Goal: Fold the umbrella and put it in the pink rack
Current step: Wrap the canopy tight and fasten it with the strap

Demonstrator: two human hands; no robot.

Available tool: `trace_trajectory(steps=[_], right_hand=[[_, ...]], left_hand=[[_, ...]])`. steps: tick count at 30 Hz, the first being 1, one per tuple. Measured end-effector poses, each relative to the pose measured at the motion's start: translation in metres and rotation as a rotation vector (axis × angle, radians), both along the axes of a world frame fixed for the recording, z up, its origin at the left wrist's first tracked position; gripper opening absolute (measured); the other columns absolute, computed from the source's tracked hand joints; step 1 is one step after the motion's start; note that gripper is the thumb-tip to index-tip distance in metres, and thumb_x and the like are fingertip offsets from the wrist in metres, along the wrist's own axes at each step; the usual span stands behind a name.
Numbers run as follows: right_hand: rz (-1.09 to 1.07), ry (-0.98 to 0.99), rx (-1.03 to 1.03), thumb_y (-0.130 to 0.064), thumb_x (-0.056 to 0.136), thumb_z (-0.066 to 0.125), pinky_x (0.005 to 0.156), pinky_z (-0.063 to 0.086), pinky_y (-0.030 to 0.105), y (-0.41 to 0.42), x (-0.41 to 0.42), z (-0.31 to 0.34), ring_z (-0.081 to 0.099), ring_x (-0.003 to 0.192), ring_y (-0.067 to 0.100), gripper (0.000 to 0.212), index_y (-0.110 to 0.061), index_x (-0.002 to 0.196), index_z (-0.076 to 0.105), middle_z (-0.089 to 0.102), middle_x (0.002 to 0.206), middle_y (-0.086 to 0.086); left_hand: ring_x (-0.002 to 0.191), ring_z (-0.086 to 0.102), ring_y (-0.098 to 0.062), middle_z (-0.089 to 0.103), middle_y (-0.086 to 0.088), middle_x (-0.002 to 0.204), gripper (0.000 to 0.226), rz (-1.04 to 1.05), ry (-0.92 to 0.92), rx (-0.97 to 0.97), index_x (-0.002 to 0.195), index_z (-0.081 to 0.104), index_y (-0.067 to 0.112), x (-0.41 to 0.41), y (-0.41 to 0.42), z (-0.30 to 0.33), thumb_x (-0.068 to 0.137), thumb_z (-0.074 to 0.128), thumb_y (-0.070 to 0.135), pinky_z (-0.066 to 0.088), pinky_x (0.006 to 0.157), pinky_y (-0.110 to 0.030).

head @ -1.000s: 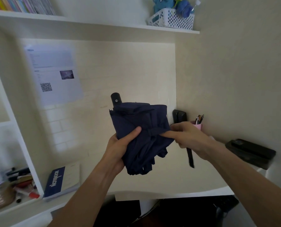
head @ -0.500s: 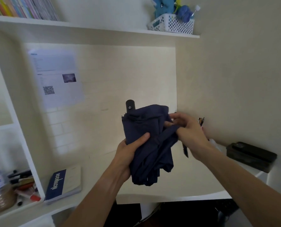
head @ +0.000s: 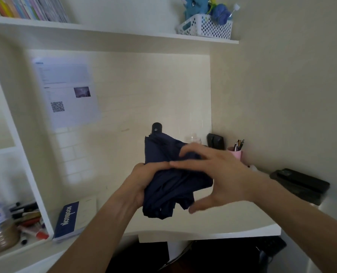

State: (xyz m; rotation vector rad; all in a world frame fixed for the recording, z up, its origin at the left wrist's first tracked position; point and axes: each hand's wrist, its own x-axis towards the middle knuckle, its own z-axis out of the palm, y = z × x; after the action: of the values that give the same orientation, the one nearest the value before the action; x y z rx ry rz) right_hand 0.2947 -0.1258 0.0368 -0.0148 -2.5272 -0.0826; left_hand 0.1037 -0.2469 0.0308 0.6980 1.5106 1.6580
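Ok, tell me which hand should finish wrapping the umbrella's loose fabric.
Probably the right hand: it is spread over the umbrella fabric, while the left hand grips the bundle to steady it.

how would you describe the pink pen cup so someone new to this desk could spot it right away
Start at the white desk and follow its surface to the back right corner, where it meets the beige wall. There stands the pink pen cup, just right of a black box and behind the right hand. It is the only pink thing on the desk, with pens sticking out of its top.
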Motion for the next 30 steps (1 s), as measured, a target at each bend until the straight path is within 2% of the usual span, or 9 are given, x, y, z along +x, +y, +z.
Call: trace_trajectory(steps=[3, 5, 8, 12, 17, 21, 24, 27, 30], right_hand=[[-0.042, 0.018, 0.106, -0.076, 0.065, 0.077, 0.081, 0.059, 0.041, 0.006, -0.009, -0.019, 0.064, 0.114, 0.015, 0.103, -0.033, 0.153, 0.048, 0.050, 0.142, -0.008], [-0.001, 0.178, 0.109, -0.062, 0.073, 0.080, 0.068, 0.060, 0.041, 0.004, -0.016, -0.026, 0.068, 0.101, 0.016, 0.081, -0.025, 0.142, 0.061, 0.060, 0.132, -0.004], [0.054, 0.345, 0.072, -0.042, 0.081, 0.081, 0.061, 0.059, 0.041, 0.001, -0.027, -0.029, 0.072, 0.086, 0.019, 0.051, -0.018, 0.126, 0.073, 0.070, 0.113, -0.001], [0.055, 0.391, 0.019, -0.025, 0.083, 0.080, 0.061, 0.057, 0.040, 0.004, -0.034, -0.030, 0.069, 0.083, 0.019, 0.033, -0.018, 0.115, 0.077, 0.070, 0.106, -0.002], [0.052, 0.441, -0.016, -0.022, 0.082, 0.082, 0.076, 0.058, 0.042, 0.010, -0.033, -0.036, 0.071, 0.100, 0.021, 0.029, -0.014, 0.109, 0.076, 0.072, 0.114, -0.002], [0.048, 0.476, 0.134, -0.025, 0.087, 0.079, 0.066, 0.058, 0.043, 0.008, -0.036, -0.034, 0.070, 0.094, 0.027, 0.036, -0.012, 0.120, 0.076, 0.072, 0.112, 0.005], [0.048, 0.519, 0.218, -0.026, 0.090, 0.077, 0.059, 0.057, 0.040, 0.007, -0.038, -0.031, 0.068, 0.087, 0.025, 0.039, -0.012, 0.126, 0.076, 0.073, 0.108, 0.006], [0.083, 0.563, 0.128, -0.020, 0.085, 0.078, 0.060, 0.054, 0.040, 0.009, -0.039, -0.027, 0.064, 0.078, 0.023, 0.024, -0.017, 0.108, 0.079, 0.073, 0.095, 0.000], [-0.089, 0.565, -0.257, -0.030, 0.078, 0.079, 0.056, 0.052, 0.030, 0.001, -0.035, -0.013, 0.061, 0.062, 0.013, 0.018, -0.025, 0.081, 0.063, 0.065, 0.069, -0.009]], left_hand=[[0.069, 0.078, -0.033, 0.081, -0.024, 0.094, 0.036, -0.157, -0.079, -0.041, 0.110, 0.077, -0.003, -0.005, -0.004, 0.010, 0.084, 0.082, 0.020, 0.065, 0.057, -0.034], [0.071, 0.078, -0.031, 0.080, -0.022, 0.094, 0.033, -0.250, -0.127, -0.012, 0.109, 0.077, -0.002, -0.006, -0.003, 0.012, 0.089, 0.075, 0.024, 0.066, 0.060, -0.033], [0.056, 0.075, -0.024, 0.077, -0.015, 0.072, 0.035, -0.288, -0.234, 0.008, 0.085, 0.081, -0.001, -0.002, 0.002, 0.008, 0.102, 0.062, 0.025, 0.060, 0.049, -0.027], [0.065, 0.071, -0.023, 0.073, -0.011, 0.084, 0.026, -0.303, -0.275, 0.062, 0.113, 0.073, 0.005, 0.000, 0.008, 0.005, 0.102, 0.064, 0.027, 0.058, 0.057, -0.032], [0.068, 0.077, -0.034, 0.078, -0.022, 0.091, 0.033, -0.283, -0.302, -0.031, 0.110, 0.071, -0.005, -0.005, 0.014, 0.009, 0.100, 0.065, 0.027, 0.064, 0.058, -0.035], [0.077, 0.077, -0.035, 0.078, -0.020, 0.095, 0.038, -0.270, -0.369, -0.044, 0.113, 0.074, -0.001, -0.004, 0.014, 0.007, 0.096, 0.071, 0.033, 0.062, 0.068, -0.041], [0.071, 0.073, -0.027, 0.074, -0.012, 0.080, 0.036, -0.264, -0.408, -0.047, 0.097, 0.074, 0.002, -0.007, 0.020, 0.003, 0.099, 0.068, 0.038, 0.060, 0.068, -0.036], [0.087, 0.067, -0.027, 0.077, -0.012, 0.093, 0.044, -0.253, -0.297, -0.039, 0.090, 0.079, 0.009, -0.004, 0.023, -0.002, 0.092, 0.067, 0.051, 0.050, 0.090, -0.040], [0.111, 0.063, -0.034, 0.063, -0.016, 0.134, 0.060, -0.060, 0.095, 0.028, 0.118, 0.068, 0.015, -0.016, 0.031, -0.009, 0.082, 0.056, 0.062, 0.048, 0.097, -0.046]])
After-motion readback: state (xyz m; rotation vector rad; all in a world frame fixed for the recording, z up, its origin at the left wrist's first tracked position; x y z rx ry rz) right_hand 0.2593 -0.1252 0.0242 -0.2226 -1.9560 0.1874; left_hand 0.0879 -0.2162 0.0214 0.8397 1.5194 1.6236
